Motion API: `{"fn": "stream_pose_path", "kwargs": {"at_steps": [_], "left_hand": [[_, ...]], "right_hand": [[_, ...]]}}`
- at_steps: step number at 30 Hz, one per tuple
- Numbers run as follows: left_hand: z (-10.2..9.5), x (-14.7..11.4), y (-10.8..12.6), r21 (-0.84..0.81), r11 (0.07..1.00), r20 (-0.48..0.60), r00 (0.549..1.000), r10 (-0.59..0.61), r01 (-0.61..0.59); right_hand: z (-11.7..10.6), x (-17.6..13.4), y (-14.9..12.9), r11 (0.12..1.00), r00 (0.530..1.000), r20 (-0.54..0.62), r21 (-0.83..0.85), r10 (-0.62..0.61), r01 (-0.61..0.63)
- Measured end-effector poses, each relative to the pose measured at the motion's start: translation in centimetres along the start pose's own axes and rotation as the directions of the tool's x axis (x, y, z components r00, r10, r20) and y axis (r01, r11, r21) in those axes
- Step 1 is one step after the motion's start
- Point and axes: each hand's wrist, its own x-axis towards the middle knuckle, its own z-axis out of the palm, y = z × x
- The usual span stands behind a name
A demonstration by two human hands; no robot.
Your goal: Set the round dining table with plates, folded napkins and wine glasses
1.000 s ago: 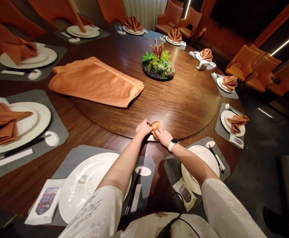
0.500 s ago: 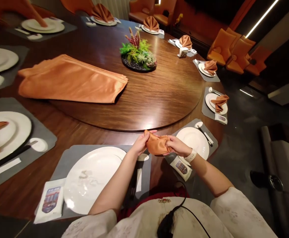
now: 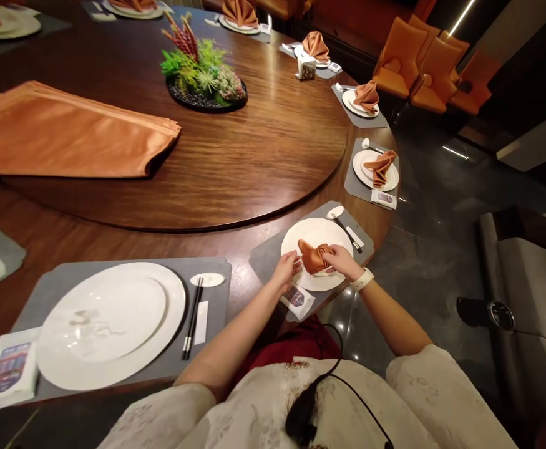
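Observation:
A folded orange cloth napkin (image 3: 313, 257) with a pleated end is over the white plate (image 3: 298, 234) in front of me. My right hand (image 3: 342, 262) is closed round its gathered right end. Just left of the napkin, my left hand (image 3: 286, 272) is open, its fingers loosely bent near the plate's rim. Whether the napkin rests on the plate I cannot tell. Under the plate lies a grey placemat (image 3: 266, 252). A white printed packet (image 3: 299, 301) lies on it by my left wrist, with chopsticks (image 3: 346, 232) and a white spoon (image 3: 335, 212) beyond the plate.
At left stands another setting with stacked plates (image 3: 113, 312), chopsticks (image 3: 193, 318) and a packet (image 3: 8, 370). A stack of orange cloths (image 3: 71, 137) and a plant arrangement (image 3: 204, 78) sit on the turntable (image 3: 254, 168). Settings with folded napkins (image 3: 379, 168) line the rim. A grey sofa (image 3: 525, 299) is at right.
My view has shifted right. Both hands have brought the napkin over the right-hand plate. My left hand has let go of it, while my right hand still grips the pleated end.

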Motion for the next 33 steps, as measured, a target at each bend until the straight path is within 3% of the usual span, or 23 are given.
{"fn": "stream_pose_path", "kwargs": {"at_steps": [3,6,12,14,18,22,28,33], "left_hand": [[3.1,0.4,-0.6,0.007,1.000,-0.008,1.000,-0.004,0.004],[5.6,0.8,-0.6,0.038,0.999,-0.006,1.000,0.022,-0.022],[7.6,0.4,-0.6,0.155,0.979,0.093,0.988,0.120,-0.134],[7.6,0.2,-0.8,0.154,0.975,0.087,0.985,0.148,-0.160],[7.2,-0.1,-1.5,0.137,0.981,-0.052,0.988,0.146,-0.138],[6.0,-0.5,-2.4,0.151,0.980,-0.127,0.981,0.148,-0.128],[4.1,-1.3,-3.5,0.151,0.977,-0.097,0.981,0.165,-0.149],[2.3,-2.2,-4.5,0.267,0.953,-0.090,0.981,0.169,-0.139]], "right_hand": [[-2.3,2.6,0.8,0.995,0.997,-0.048,-0.080,-0.061,0.057],[-3.5,4.8,1.1,0.995,0.998,-0.012,-0.077,-0.065,0.064],[-5.3,6.7,1.7,0.999,0.994,0.105,0.045,-0.009,0.004],[-6.0,7.0,2.0,0.995,0.990,0.139,0.094,0.006,-0.019],[-7.1,7.9,2.5,0.984,0.988,0.153,0.172,0.011,-0.037],[-7.3,8.8,3.4,0.991,0.994,0.113,0.130,-0.010,-0.005],[-7.1,10.6,4.9,1.000,0.999,0.042,-0.001,-0.006,0.006],[-7.0,12.0,6.2,0.994,0.999,-0.042,-0.102,0.023,-0.027]]}}
